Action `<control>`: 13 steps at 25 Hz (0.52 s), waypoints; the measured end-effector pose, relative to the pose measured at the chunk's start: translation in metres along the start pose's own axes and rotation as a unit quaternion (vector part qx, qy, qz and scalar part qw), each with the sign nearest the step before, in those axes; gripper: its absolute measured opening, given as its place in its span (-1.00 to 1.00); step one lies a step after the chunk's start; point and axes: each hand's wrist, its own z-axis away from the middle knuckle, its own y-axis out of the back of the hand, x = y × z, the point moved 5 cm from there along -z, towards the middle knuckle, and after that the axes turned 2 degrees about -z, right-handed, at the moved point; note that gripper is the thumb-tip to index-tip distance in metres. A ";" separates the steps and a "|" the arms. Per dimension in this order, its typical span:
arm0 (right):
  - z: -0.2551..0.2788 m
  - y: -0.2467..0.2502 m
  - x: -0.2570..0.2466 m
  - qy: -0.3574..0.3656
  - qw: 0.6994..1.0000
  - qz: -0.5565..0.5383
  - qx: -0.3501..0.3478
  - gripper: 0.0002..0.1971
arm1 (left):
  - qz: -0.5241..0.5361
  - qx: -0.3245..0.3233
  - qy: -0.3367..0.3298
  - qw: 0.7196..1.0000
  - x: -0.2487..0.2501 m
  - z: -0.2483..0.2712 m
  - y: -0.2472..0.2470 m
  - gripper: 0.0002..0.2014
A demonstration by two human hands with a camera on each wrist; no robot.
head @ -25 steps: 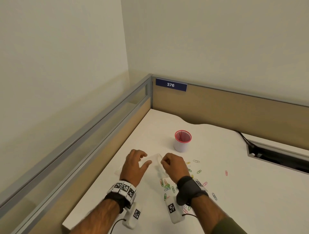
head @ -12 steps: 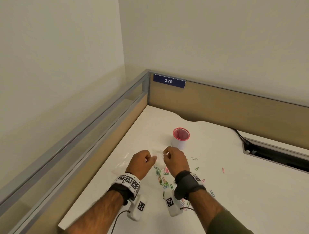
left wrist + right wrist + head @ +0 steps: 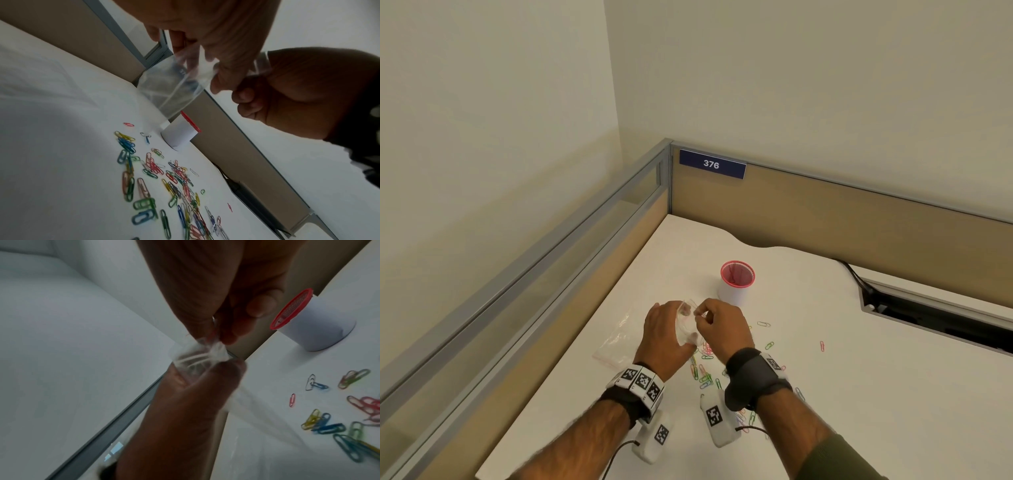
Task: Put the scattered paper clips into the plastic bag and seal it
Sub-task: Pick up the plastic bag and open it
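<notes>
**Clear plastic bag held up by two hands above the paper clips**

One small clear plastic bag (image 3: 686, 325) is pinched between the left hand (image 3: 664, 337) and the right hand (image 3: 724, 327), raised above the white worktop (image 3: 859, 394). In the left wrist view its crumpled film (image 3: 174, 84) is seen gripped at the top by fingers of both hands. A second clear bag (image 3: 616, 339) with a red strip lies flat on the worktop, left of the hands. Several dozen coloured paper clips (image 3: 160, 183) are scattered beneath and right of the hands; an exact count cannot be made. One white cup (image 3: 734, 286) with a red mesh insert stands just beyond the hands. On one blue plate (image 3: 711, 164) on the partition, "376" can be read.
</notes>
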 end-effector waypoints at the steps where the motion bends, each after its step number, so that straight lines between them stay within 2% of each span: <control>1: 0.000 0.002 0.002 -0.003 1.000 0.014 0.005 -0.89 | 0.005 0.004 0.006 1.000 -0.002 0.001 0.002 -0.47; 4: 0.005 0.011 -0.002 0.018 0.999 0.037 0.029 -0.84 | 0.002 0.009 0.010 1.000 -0.006 0.002 0.005 -0.55; 6: 0.010 0.019 -0.015 0.077 0.995 0.031 0.052 -0.75 | -0.010 0.018 0.007 1.000 -0.010 0.001 0.007 -0.57; 9: 0.013 0.010 -0.035 0.150 0.985 0.079 -0.010 -0.66 | -0.032 0.030 -0.012 0.999 -0.019 -0.002 0.003 -0.56; 11: 0.014 -0.003 -0.040 0.158 0.976 0.139 -0.053 -0.71 | -0.033 0.029 -0.020 0.999 -0.021 -0.004 -0.002 -0.57; 13: 0.013 -0.013 -0.039 0.148 0.978 0.126 -0.078 -0.78 | -0.048 0.024 -0.041 0.998 -0.020 -0.005 -0.005 -0.59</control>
